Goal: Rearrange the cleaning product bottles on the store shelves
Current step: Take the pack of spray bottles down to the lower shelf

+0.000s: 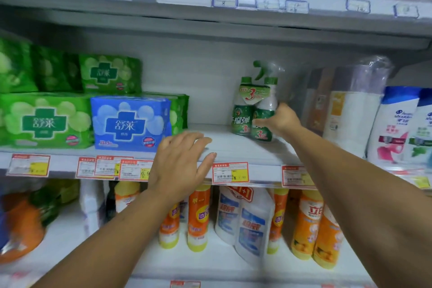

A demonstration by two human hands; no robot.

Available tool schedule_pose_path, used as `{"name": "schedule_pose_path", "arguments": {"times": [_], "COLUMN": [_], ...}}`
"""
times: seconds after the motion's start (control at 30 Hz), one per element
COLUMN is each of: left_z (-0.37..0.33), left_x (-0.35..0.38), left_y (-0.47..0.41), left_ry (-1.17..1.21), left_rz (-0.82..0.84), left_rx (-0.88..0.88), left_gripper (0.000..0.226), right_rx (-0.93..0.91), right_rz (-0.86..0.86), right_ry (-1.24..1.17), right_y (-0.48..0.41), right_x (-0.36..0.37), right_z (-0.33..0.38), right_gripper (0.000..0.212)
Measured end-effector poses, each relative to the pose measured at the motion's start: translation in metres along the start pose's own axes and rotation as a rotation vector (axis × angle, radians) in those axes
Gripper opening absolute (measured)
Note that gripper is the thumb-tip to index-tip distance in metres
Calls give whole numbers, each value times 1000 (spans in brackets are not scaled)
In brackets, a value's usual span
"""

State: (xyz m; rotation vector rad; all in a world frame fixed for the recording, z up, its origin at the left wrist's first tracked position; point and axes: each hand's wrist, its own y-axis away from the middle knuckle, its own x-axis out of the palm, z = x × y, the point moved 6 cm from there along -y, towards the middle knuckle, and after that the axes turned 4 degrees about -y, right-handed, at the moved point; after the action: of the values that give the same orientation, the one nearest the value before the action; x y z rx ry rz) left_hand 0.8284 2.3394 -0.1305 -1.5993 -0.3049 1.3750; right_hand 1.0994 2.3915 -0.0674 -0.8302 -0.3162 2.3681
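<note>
A twin pack of green-and-white spray cleaner bottles (254,110) stands upright on the middle shelf (233,145), right of centre. My right hand (280,119) grips the right bottle of the pack low on its side, thumb across the front label. My left hand (182,161) hovers flat over the shelf's front edge, fingers straight, holding nothing. On the shelf below stand orange-and-yellow cleaner bottles (198,217), a white twin pack with blue labels (245,222) and more orange bottles (315,227) at the right.
Green and blue pad packs (131,124) fill the middle shelf's left side. Wrapped bottles (346,110) and shampoo bottles (397,124) crowd the right. Price tags (230,173) line the shelf edge. Bare shelf lies between the blue pack and the spray bottles.
</note>
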Motion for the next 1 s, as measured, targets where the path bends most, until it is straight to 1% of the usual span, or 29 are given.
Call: {"name": "schedule_pose_path", "arguments": {"times": [0.13, 0.23, 0.3, 0.4, 0.47, 0.57, 0.63, 0.67, 0.73, 0.87, 1.0], "left_z": [-1, -2, -1, 2, -1, -15, -22, -23, -19, -9, 2], "left_x": [-2, -5, -7, -17, -32, -64, -85, -92, -92, -53, -8], "left_y": [1, 0, 0, -1, -5, -7, 4, 14, 42, 108, 157], "left_ry": [13, 32, 84, 294, 451, 676, 789, 822, 830, 719, 724], "left_rz": [-8, 16, 54, 107, 95, 80, 83, 100, 153, 319, 455], "left_rx": [-10, -18, -40, -183, -253, -249, -217, -216, -244, -277, -356], "left_gripper": [45, 50, 57, 72, 80, 86, 79, 77, 83, 101, 97], "right_rx": [-66, -231, -320, -411, -462, -500, -513, -520, -529, -507, -444], "right_rz": [-15, -20, -17, -6, 18, 98, 140, 155, 197, 332, 444], "right_ry": [-37, -35, -48, -95, -124, -212, -251, -258, -246, -236, -247], "right_y": [26, 56, 79, 114, 140, 175, 198, 208, 231, 268, 280], "right_x": [-13, -28, -42, -67, -79, -86, -85, -82, -70, -18, 43], "right_z": [8, 24, 40, 61, 72, 79, 77, 73, 59, 15, -29], "right_gripper": [69, 75, 78, 80, 82, 78, 76, 77, 79, 80, 81]}}
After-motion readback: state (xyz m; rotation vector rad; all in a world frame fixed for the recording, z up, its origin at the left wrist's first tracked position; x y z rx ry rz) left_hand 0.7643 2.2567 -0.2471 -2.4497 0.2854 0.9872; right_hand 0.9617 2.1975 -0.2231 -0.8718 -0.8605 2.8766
